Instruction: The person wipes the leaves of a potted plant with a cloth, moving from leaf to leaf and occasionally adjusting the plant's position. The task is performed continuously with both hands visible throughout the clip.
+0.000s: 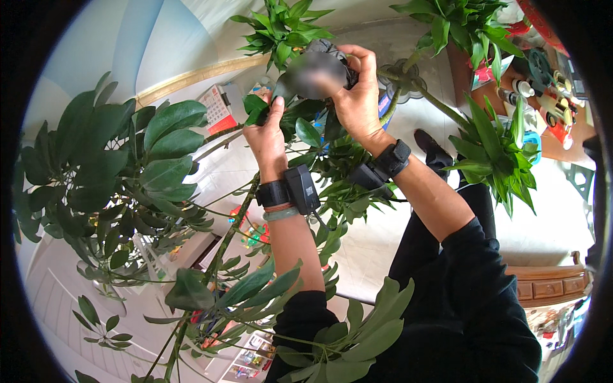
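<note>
My right hand (pixel 357 103) grips a crumpled dark grey cloth (pixel 324 47) high in the view, amid the foliage. Just to its left, my left hand (pixel 267 141) pinches a green leaf (pixel 282 87) of a broad-leaved houseplant between thumb and fingers. A blurred patch covers where the cloth and leaf meet, so I cannot tell whether they touch. More glossy leaves (pixel 308 132) hang below both hands. Each wrist wears a black strap with a black device (pixel 301 189).
Large leaf clusters (pixel 175 122) and a long stem (pixel 230 234) crowd the left side. Spiky-leaved plants (pixel 495 153) stand at right and top. A calendar (pixel 218 110) lies beyond the left hand. Bottles and jars cover a brown table (pixel 515 72). Wooden furniture with drawers (pixel 548 287) stands lower right.
</note>
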`<state>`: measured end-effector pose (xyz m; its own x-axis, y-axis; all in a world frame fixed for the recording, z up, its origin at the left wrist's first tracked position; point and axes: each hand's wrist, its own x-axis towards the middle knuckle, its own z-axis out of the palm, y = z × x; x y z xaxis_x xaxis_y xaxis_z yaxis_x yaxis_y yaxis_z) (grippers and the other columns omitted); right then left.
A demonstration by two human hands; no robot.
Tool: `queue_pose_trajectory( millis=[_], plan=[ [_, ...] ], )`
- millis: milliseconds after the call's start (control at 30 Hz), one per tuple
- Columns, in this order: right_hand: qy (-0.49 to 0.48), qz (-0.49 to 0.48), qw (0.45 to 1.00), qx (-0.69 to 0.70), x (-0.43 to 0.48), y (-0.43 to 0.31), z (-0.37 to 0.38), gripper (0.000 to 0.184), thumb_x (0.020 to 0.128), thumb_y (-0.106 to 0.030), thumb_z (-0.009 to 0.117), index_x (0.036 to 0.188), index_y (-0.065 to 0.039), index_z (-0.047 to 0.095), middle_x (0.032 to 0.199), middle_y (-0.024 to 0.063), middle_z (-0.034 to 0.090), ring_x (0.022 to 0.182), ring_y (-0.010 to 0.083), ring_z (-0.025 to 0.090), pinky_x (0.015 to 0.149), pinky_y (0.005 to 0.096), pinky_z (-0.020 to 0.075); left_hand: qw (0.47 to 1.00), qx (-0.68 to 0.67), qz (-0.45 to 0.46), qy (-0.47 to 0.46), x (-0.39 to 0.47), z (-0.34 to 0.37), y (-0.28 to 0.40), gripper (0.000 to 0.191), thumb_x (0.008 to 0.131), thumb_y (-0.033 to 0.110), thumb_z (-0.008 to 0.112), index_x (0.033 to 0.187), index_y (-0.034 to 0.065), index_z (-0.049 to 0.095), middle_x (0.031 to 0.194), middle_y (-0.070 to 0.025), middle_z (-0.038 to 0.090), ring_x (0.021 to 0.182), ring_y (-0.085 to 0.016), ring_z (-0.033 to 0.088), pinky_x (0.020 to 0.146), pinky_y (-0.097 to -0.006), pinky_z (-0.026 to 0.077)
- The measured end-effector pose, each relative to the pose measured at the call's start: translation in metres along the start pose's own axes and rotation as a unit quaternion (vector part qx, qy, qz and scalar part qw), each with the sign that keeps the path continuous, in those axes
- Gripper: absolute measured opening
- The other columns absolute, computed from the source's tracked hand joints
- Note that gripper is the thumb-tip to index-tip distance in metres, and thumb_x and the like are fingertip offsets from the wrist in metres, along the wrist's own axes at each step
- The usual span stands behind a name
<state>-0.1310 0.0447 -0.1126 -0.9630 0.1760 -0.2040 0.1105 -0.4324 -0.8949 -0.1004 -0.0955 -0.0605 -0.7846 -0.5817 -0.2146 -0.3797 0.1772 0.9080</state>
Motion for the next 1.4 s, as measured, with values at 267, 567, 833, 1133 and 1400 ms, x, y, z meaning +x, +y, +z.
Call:
queue_pose_trajectory(
  millis=[267,567,833,1133,1400],
  plan=[
    [-0.157,-0.142,0.974,-0.076,-0.015,-0.002,0.009,0.042,0.073,-0.015,0.079,0.109,-0.007,0.061,0.107,0.0130,0.055,0.105,0.0316,0.055,0.092,0.0371,0.0464,0.997,-0.064,0.008,-0.045,0.003,-0.006,-0.003,0.028,0.082,0.000,0.069,0.110,-0.0033,0.064,0.105,-0.0067,0.066,0.091,-0.017,0.062,0.086,-0.0300,0.049],
    [-0.009,-0.056,0.991,-0.123,0.020,0.008,0.011,0.031,0.081,-0.014,0.073,0.108,-0.003,0.063,0.102,0.0140,0.056,0.092,0.0306,0.058,0.085,0.0354,0.0481,0.992,-0.070,-0.032,-0.105,0.001,-0.016,-0.006,0.046,0.087,-0.004,0.060,0.132,-0.0040,0.052,0.116,-0.0091,0.064,0.098,-0.016,0.061,0.088,-0.0303,0.049],
    [-0.166,-0.165,0.952,-0.198,-0.002,0.011,0.021,0.033,0.075,-0.008,0.073,0.108,-0.005,0.066,0.093,0.0137,0.053,0.091,0.0327,0.054,0.082,0.0417,0.0464,0.991,-0.066,-0.091,-0.075,-0.003,-0.018,-0.005,0.046,0.087,-0.004,0.059,0.132,-0.0024,0.052,0.123,-0.0090,0.061,0.104,-0.018,0.059,0.093,-0.0318,0.046],
    [-0.149,-0.197,0.955,-0.163,-0.010,-0.005,0.005,0.038,0.083,-0.009,0.068,0.120,-0.007,0.062,0.098,0.0103,0.048,0.092,0.0245,0.050,0.085,0.0341,0.0447,0.985,-0.121,-0.050,-0.110,-0.001,-0.014,0.000,0.048,0.083,-0.009,0.054,0.131,-0.0082,0.050,0.132,-0.0127,0.055,0.117,-0.019,0.054,0.102,-0.0313,0.039],
    [-0.050,-0.070,0.968,-0.234,0.013,0.017,0.007,0.023,0.089,-0.012,0.063,0.112,-0.004,0.066,0.097,0.0161,0.052,0.089,0.0325,0.056,0.081,0.0385,0.0473,0.974,-0.138,-0.087,-0.155,-0.007,-0.015,0.008,0.050,0.085,-0.002,0.055,0.135,-0.0050,0.046,0.129,-0.0120,0.056,0.115,-0.022,0.055,0.102,-0.0357,0.039]
  ],
)
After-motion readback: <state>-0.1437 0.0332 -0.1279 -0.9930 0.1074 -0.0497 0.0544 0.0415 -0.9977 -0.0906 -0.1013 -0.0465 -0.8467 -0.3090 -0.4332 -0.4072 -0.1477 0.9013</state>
